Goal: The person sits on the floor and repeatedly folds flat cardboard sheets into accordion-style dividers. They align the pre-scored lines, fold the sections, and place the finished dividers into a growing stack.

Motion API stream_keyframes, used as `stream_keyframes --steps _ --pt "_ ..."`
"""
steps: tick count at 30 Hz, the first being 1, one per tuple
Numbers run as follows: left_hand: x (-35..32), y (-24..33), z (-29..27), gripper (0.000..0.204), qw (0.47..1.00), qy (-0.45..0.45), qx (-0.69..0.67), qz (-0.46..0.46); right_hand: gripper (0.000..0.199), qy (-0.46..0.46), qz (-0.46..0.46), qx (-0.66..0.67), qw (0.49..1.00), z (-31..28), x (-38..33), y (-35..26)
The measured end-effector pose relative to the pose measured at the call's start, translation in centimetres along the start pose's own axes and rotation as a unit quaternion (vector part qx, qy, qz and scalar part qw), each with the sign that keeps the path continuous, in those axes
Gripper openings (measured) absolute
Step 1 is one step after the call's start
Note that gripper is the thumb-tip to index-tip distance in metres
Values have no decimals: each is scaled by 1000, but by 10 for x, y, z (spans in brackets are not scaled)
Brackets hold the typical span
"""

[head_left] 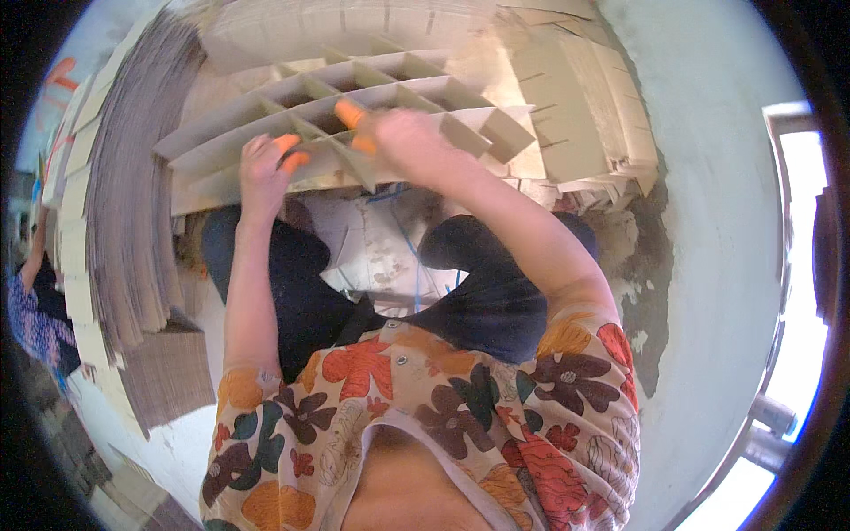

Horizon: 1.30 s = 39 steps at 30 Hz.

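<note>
Matt, rough cardboard divider grid [354, 106]; rough concrete floor [708, 221].

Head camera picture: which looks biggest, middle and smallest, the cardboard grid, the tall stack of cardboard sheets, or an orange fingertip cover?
1. Stack of cardboard sheets
2. Cardboard grid, close behind; unsure
3. Orange fingertip cover

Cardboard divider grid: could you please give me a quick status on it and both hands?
Left hand gripping the front strip, orange fingertip covers on. Right hand gripping the cardboard divider grid mid-lattice. Grid propped over the lap, cells open. Stacked slotted strips crowd the right.
</note>
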<state>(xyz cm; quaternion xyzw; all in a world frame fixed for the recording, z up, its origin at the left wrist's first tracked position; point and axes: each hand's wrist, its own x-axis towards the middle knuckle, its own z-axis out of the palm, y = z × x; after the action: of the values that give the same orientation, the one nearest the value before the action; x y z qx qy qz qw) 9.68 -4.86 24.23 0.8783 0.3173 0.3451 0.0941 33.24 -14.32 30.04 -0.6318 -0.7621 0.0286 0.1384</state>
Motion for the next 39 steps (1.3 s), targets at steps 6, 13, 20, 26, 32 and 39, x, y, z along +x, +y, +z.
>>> stream_keyframes --steps 6,13,20,26,32,39 --pt "-6 14 -42 55 999 17 46 -20 38 155 323 -270 894 -52 -106 186" --pt "-25 -18 -47 60 996 18 69 -56 49 62 453 -295 839 -34 -197 268" --pt "-24 -16 -48 56 995 54 66 -56 47 128 536 -142 822 -58 -191 265" --pt "-18 -14 -49 50 994 88 57 -40 39 272 475 -173 819 -86 -162 223" --pt "-31 -38 -52 29 993 90 66 -29 54 338 182 26 923 -127 -45 75" --pt "-28 -45 -44 21 993 110 27 -19 58 177 -41 201 963 -62 41 -33"
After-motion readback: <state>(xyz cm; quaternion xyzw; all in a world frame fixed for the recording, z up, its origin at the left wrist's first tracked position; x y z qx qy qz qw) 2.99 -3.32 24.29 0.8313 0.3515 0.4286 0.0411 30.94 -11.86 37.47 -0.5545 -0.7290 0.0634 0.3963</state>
